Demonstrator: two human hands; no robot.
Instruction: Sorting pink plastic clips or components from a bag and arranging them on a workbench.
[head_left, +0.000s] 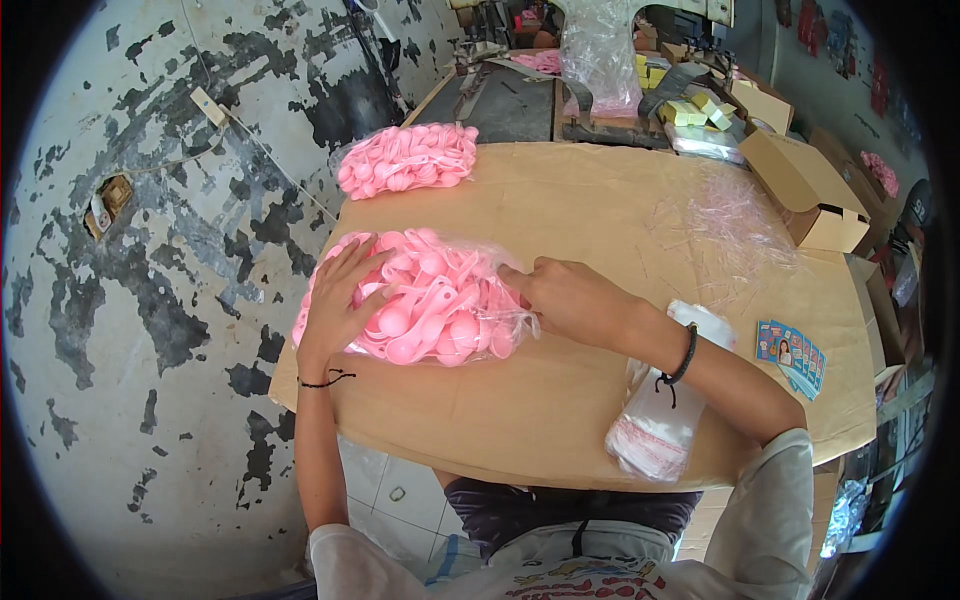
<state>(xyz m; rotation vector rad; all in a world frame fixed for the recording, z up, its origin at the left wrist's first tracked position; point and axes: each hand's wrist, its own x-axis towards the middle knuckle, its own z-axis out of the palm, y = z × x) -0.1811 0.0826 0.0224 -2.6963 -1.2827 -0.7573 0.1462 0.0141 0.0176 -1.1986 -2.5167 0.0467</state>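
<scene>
A clear plastic bag point(530, 325) full of pink spoon-like plastic pieces point(435, 305) with rounded ends lies on the brown-covered table. Across the bag's left side my left hand point(343, 300) rests with its fingers spread, pressing on the pink pieces. My right hand point(565, 298) has its fingers closed on the plastic at the bag's right end. Farther back, near the wall, sits a second clear bag of similar pink pieces point(408, 160). Beneath my right forearm is a stack of flat clear plastic sleeves point(655, 425), partly covered by the arm.
Printed blue cards point(790, 352) lie fanned at the right. Thin clear strands point(735, 235) are heaped behind them, near an open cardboard box point(808, 190). A sewing machine point(650, 15) stands at the back. The peeling wall point(180, 330) borders the table's left side.
</scene>
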